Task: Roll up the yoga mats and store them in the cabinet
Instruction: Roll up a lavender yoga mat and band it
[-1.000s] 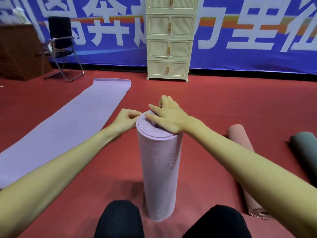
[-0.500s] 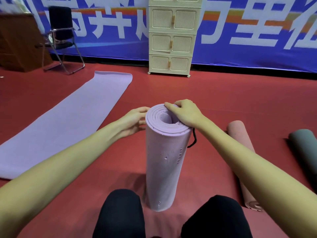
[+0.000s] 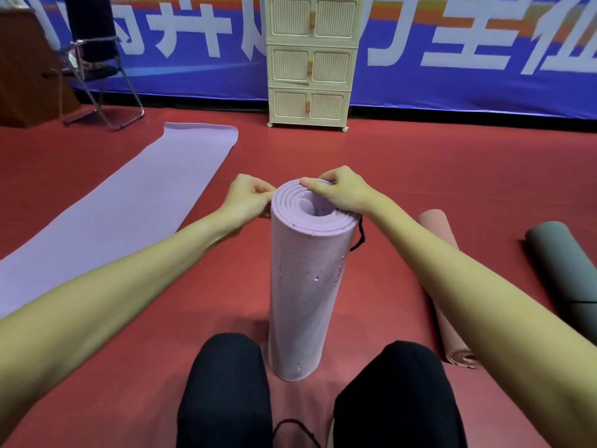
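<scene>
Red sports flooring [image 3: 420,176] runs back to a blue banner [image 3: 452,59] with large white characters, and a cream cabinet [image 3: 310,64] with ribbed double doors stands on small feet against it. At the far left, a black chair [image 3: 97,56] on a metal frame sits beside a dark wooden piece of furniture [image 3: 26,69].

Between the person's black-clad knees [image 3: 226,383] a rolled lilac yoga mat [image 3: 307,286] stands upright on the floor, its spiral end facing up. The left hand [image 3: 247,198] is against the left side of the top rim, fingers curled and thumb and forefinger pinched together at the outer layer. The right hand [image 3: 342,192] lies over the far right edge of the rim, fingers curled down onto the layers and gripping them. A black cord [image 3: 360,234] hangs beside the roll under the right wrist; whether the hand holds it is hard to tell. Another loop of black cord [image 3: 294,431] lies on the floor between the legs.

To the left, a second lilac mat [image 3: 113,215] lies unrolled and flat. To the right, a rolled pink mat [image 3: 449,286] and a rolled grey-green mat [image 3: 565,270] lie on the floor, slightly apart from each other.
</scene>
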Available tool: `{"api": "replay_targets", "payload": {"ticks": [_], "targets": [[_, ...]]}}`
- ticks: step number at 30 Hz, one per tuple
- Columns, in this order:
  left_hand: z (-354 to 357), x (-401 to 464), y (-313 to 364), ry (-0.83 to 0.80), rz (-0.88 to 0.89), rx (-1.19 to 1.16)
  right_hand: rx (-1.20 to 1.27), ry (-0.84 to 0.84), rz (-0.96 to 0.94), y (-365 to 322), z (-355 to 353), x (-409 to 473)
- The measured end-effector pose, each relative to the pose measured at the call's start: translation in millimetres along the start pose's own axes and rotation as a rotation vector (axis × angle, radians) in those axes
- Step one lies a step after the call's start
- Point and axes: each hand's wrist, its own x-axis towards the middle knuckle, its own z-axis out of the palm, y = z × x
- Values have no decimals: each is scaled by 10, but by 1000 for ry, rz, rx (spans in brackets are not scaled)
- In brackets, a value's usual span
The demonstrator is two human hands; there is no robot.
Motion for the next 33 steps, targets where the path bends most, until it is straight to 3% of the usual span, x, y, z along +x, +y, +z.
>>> {"api": "replay_targets", "payload": {"ticks": [6, 9, 12, 13, 16, 22, 25, 29, 33], "targets": [[-103, -227, 158, -178, -293, -467, 162, 67, 8, -8, 105, -6], [24, -311, 195, -201, -287, -262, 185, 136, 12, -48, 166, -63], [159, -333, 120, 95, -262, -72, 234, 127, 35, -104, 184, -151], [157, -324, 104, 125, -226, -48, 306, 131, 85, -108, 143, -171], [118, -294, 118, 28, -119, -23, 585, 161, 219, -61, -65, -230], [210, -229, 211, -230, -22, -27, 604, 375, -20, -15, -333, -340], [292, -174, 243, -227, -10, -46, 646, 404, -49, -62, -380, -364], [274, -79, 206, -99, 56, 45, 667, 334, -58, -42, -384, -411], [170, -69, 177, -221, 117, 86, 758, 124, -109, -28, -387, -447]]}}
